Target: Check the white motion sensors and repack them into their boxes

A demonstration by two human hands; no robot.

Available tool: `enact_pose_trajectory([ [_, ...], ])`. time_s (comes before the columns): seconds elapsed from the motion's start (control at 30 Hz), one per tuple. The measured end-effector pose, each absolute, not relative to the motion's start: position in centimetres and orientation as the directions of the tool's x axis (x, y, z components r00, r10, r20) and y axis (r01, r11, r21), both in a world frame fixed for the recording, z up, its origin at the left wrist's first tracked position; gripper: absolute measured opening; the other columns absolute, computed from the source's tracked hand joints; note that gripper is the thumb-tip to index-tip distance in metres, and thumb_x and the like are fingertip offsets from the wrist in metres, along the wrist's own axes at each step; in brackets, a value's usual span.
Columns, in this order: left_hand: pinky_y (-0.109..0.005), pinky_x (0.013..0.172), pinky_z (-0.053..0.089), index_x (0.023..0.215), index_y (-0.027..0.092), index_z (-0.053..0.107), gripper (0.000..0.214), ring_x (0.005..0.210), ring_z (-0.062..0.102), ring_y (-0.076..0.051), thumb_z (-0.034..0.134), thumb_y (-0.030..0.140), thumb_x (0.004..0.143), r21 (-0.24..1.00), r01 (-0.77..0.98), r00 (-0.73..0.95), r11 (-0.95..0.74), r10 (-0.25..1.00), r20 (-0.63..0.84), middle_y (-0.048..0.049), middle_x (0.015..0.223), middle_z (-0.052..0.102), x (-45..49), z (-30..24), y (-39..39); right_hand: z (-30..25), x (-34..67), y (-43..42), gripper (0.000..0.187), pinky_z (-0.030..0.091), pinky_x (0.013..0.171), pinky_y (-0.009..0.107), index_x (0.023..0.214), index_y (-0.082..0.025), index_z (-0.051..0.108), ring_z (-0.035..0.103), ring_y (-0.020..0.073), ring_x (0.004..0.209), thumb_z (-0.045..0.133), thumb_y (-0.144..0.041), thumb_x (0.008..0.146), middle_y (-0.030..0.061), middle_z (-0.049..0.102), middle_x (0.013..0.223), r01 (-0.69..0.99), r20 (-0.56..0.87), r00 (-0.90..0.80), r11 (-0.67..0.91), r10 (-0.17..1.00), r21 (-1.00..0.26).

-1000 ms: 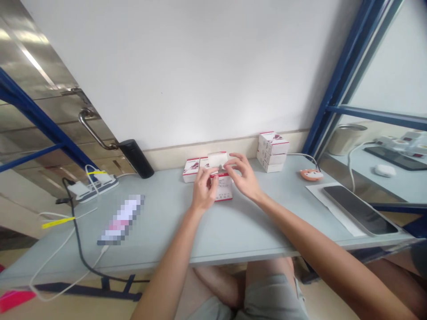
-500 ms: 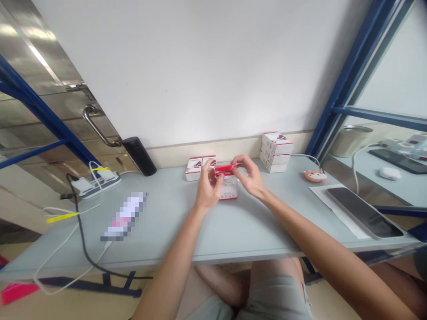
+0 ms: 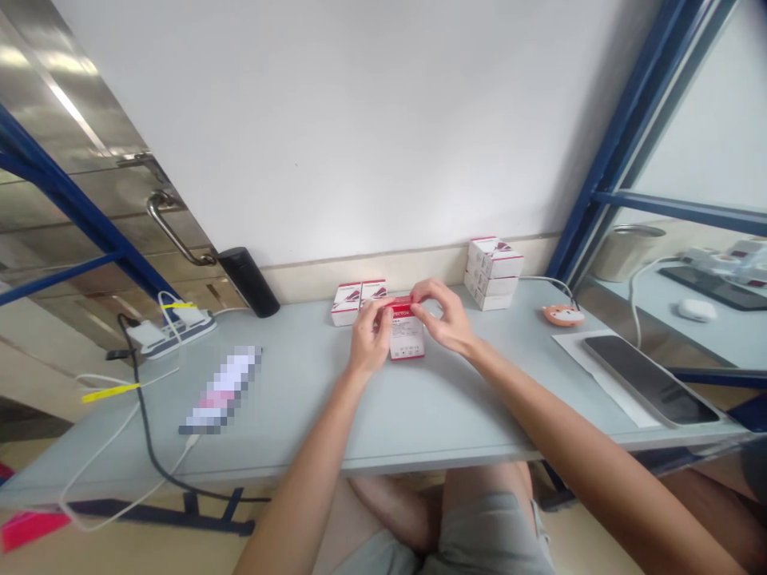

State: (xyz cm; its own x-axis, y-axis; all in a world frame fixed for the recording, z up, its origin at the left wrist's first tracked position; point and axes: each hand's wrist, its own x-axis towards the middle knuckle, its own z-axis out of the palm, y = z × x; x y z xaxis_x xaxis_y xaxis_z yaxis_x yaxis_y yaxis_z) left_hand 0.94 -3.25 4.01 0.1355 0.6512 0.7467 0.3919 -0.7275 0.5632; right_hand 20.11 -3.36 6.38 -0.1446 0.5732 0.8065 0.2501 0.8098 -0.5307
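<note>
A small white carton with red trim (image 3: 407,335) stands upright on the pale grey table (image 3: 383,415), a little beyond its middle. My left hand (image 3: 370,335) grips its left side with curled fingers. My right hand (image 3: 444,318) pinches the top right corner, thumb and fingers pressed on the red top flap, which lies folded down. Just behind the carton lie two more of the same boxes (image 3: 358,300), side by side near the wall.
A stack of three like boxes (image 3: 492,272) stands at the back right, with an orange animal-shaped gadget (image 3: 562,315) and a dark tablet (image 3: 650,388) on paper further right. A black cylinder (image 3: 248,281), a power strip (image 3: 169,328), cables and a blurred flat item (image 3: 221,390) lie left.
The carton's white top flap, standing open a second ago, has been folded down and the red top closed. Both hands stayed on the carton.
</note>
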Motion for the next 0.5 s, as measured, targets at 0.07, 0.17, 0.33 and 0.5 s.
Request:
enact_pose_trajectory([
  [0.07, -0.038, 0.095, 0.055, 0.117, 0.023, 0.068, 0.033, 0.108, 0.068, -0.023, 0.048, 0.048, 0.108, 0.549, 0.400, 0.146, -0.734, 0.642, 0.752, -0.0086, 0.112, 0.071, 0.8, 3.9, -3.0, 6.5, 20.3, -3.4, 0.021, 0.054, 0.087, 0.041, 0.089, -0.025, 0.060, 0.063, 0.0233, 0.093, 0.059, -0.041, 0.103, 0.0066, 0.065, 0.098, 0.263, 0.816, -0.168, 0.822, 0.554, -0.504],
  [0.17, -0.036, 0.089, 0.055, 0.114, 0.023, 0.069, 0.032, 0.099, 0.067, -0.021, 0.049, 0.047, 0.108, 0.535, 0.418, 0.149, -0.734, 0.636, 0.757, -0.0067, 0.102, 0.068, 0.7, 3.8, -2.8, 6.7, 20.4, -3.4, 0.026, 0.054, 0.087, 0.041, 0.087, -0.025, 0.060, 0.064, 0.0230, 0.094, 0.057, -0.043, 0.104, 0.0069, 0.065, 0.099, 0.275, 0.817, -0.161, 0.820, 0.554, -0.502],
  [0.33, -0.033, 0.082, 0.055, 0.117, 0.022, 0.068, 0.030, 0.095, 0.063, -0.019, 0.051, 0.045, 0.107, 0.549, 0.434, 0.104, -0.714, 0.645, 0.757, -0.0083, 0.108, 0.062, 0.8, 3.8, -3.0, 6.4, 21.3, -2.4, 0.031, 0.054, 0.091, 0.040, 0.100, -0.025, 0.066, 0.067, 0.0235, 0.101, 0.044, -0.043, 0.110, 0.0077, 0.070, 0.105, 0.326, 0.786, -0.058, 0.756, 0.615, -0.567],
  [0.5, -0.035, 0.089, 0.055, 0.120, 0.023, 0.066, 0.027, 0.114, 0.063, -0.023, 0.054, 0.042, 0.105, 0.583, 0.405, 0.115, -0.704, 0.672, 0.732, -0.0106, 0.123, 0.065, 0.9, 4.3, -3.5, 5.0, 23.3, -0.1, 0.024, 0.054, 0.095, 0.041, 0.113, -0.024, 0.066, 0.069, 0.0254, 0.111, 0.044, -0.029, 0.106, 0.0088, 0.072, 0.119, 0.586, 0.640, 0.011, 0.514, 0.768, -0.626],
])
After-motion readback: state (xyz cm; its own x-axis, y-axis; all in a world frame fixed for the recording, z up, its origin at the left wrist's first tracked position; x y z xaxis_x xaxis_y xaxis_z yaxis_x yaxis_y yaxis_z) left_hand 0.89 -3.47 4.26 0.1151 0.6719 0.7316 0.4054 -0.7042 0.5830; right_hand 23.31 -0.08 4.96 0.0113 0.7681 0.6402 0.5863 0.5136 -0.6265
